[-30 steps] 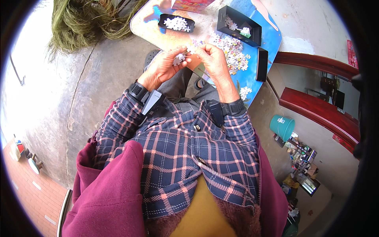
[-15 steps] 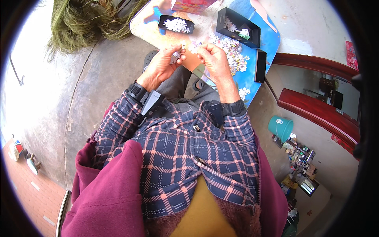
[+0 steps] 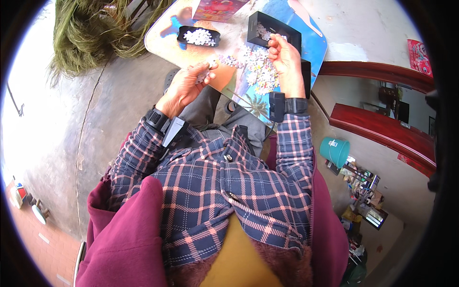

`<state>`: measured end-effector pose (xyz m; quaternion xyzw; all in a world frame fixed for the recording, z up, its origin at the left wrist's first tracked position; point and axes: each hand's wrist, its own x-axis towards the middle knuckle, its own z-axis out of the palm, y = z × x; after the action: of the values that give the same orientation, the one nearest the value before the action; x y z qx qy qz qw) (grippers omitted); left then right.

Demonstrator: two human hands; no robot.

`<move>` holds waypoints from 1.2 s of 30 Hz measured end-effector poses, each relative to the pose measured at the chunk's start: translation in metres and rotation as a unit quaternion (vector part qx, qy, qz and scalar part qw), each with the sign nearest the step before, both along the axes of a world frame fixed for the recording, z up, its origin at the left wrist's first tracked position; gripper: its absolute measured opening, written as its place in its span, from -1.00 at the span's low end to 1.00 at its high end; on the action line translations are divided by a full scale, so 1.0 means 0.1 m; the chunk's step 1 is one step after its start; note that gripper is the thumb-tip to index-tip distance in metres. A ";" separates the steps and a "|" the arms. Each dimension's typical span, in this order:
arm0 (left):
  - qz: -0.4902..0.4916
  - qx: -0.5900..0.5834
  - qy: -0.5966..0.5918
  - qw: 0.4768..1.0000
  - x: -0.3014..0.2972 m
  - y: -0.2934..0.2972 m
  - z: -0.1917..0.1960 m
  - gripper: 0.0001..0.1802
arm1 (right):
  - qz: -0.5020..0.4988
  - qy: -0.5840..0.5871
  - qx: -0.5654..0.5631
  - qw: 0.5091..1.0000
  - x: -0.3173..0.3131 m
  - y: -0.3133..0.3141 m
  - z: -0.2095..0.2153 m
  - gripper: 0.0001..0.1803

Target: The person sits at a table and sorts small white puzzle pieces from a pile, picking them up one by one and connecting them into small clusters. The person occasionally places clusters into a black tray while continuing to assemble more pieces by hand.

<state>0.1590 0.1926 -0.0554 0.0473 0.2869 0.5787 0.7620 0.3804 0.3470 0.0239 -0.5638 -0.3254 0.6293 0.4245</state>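
My left hand [image 3: 184, 88] is closed around a few pale jigsaw puzzle pieces [image 3: 202, 77], just off the near edge of the table. Over the near side of a black open box [image 3: 252, 36], my right hand [image 3: 288, 62] has its fingers curled together; whatever they hold, if anything, is hidden. White pieces show inside that box, partly behind the fingers. A loose heap of puzzle pieces [image 3: 258, 69] lies between my two hands. Farther left, a small black tray [image 3: 200, 45] is filled with white pieces.
The table [image 3: 224, 79] has a printed beach picture with a palm tree. A red-pink box [image 3: 220, 9] stands at its far edge, and a pink strip-shaped item [image 3: 306, 18] lies far right. A dark flat object [image 3: 306, 79] is beside my right wrist. Right of me stands a teal bucket [image 3: 334, 152].
My right hand has moved away from my left, far and right to the black box. My left hand keeps its pieces and sits slightly lower. The whole view has shifted a little.
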 end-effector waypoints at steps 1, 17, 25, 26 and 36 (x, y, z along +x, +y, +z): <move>-0.006 -0.005 0.014 1.000 0.00 0.00 0.01 -0.78 | 0.026 -0.041 -0.001 0.999 0.00 -0.01 0.03 -0.83; -0.019 0.011 0.032 0.999 0.02 -0.01 0.09 -0.81 | 0.241 -0.215 0.320 0.891 -0.52 -0.95 -0.21 -0.89; -0.084 0.082 0.007 0.993 0.03 0.00 0.13 -0.83 | 0.227 -0.321 0.568 0.723 -0.53 -0.99 -0.19 -0.73; -0.074 0.083 0.016 0.994 0.03 0.00 0.13 -0.84 | 0.218 -0.309 0.520 0.766 -0.54 -1.00 -0.21 -0.76; -0.033 0.054 0.066 0.996 0.01 -0.02 0.10 -0.85 | 0.261 -0.214 0.234 0.912 -0.45 -0.99 -0.33 -0.79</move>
<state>0.1599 0.1909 -0.0451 0.1361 0.3031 0.5637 0.7562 0.3351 0.2481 -0.0088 -0.4641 -0.6819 0.4878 0.2858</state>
